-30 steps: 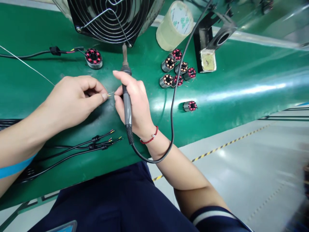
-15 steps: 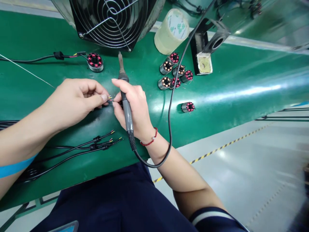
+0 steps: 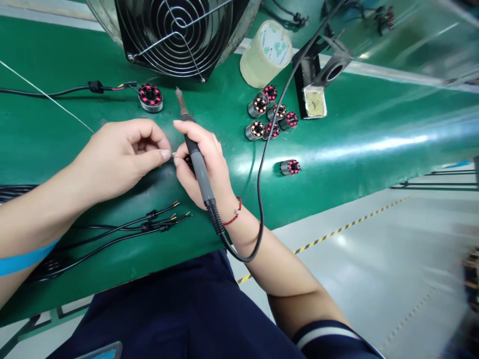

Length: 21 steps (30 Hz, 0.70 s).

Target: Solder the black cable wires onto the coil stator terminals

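Note:
My left hand [image 3: 125,159] pinches the ends of some thin wires [image 3: 173,154] between thumb and forefinger. Close against it, the fingertips of my right hand [image 3: 215,174] meet the same wire ends. A grey-handled soldering iron [image 3: 202,172] rests in the grip of my right hand, its tip pointing up and away towards the fan. Something dark under the right fingers is mostly hidden, so its kind cannot be told. Just beyond my hands stands a stator with red windings [image 3: 150,98], joined to a black cable [image 3: 56,93].
A metal-grilled fan [image 3: 179,40] stands at the back, beside a roll of clear tape [image 3: 258,62] and an iron stand with sponge [image 3: 315,102]. Several small stators [image 3: 258,106] cluster right; one stator [image 3: 290,167] sits apart. Black cables [image 3: 123,232] lie front left. Solder wire [image 3: 45,92] stretches across the left.
The soldering iron has tilted, its tip swinging slightly left and its cord end right. My hands have drawn closer together at the wire ends, and less of the wires shows.

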Tool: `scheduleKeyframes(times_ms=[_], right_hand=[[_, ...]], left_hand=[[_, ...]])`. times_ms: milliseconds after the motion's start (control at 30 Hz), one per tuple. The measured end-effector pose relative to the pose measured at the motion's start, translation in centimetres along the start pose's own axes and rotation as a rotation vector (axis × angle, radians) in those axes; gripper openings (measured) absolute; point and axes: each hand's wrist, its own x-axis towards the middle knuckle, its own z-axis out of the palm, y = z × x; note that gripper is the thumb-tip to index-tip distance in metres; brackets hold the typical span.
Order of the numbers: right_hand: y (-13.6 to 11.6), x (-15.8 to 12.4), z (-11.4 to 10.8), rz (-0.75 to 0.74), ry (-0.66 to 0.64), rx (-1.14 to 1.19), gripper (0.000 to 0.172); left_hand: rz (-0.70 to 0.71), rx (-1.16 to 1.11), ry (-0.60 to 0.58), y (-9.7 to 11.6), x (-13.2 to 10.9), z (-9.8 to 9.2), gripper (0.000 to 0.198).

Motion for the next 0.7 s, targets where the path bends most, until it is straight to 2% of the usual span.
scheduleKeyframes(times_ms=[100,233,433,500,600,700], right_hand=[[0.2,0.0,0.1,-0.031,0.072,0.135,0.042],[0.4,0.0,-0.1,-0.045,0.074,0.267,0.042],[0.5,0.1,-0.4,-0.081,0.068,0.256,0.039],[0.3,0.2,-0.6,-0.073,0.073,0.208,0.039],[0.2,0.2,-1.0,-0.046,0.039,0.169,0.040],[0.9,0.1,-1.3,-0.106,0.024,0.184,0.044]], left_hand=[[0.044,0.060,-0.002,0.0,-0.1,-0.2,0.021],[0.148,0.155,-0.005,-0.1,-0.1,-0.3,0.023],[0.449,0.333,-0.050,-0.4,-0.3,-0.5,0.022],[0.507,0.376,-0.045,-0.3,-0.4,-0.5,0.022],[0.484,0.385,-0.006,-0.1,-0.5,-0.4,0.024],[0.376,0.346,0.000,0.0,-0.4,-0.1,0.024]])
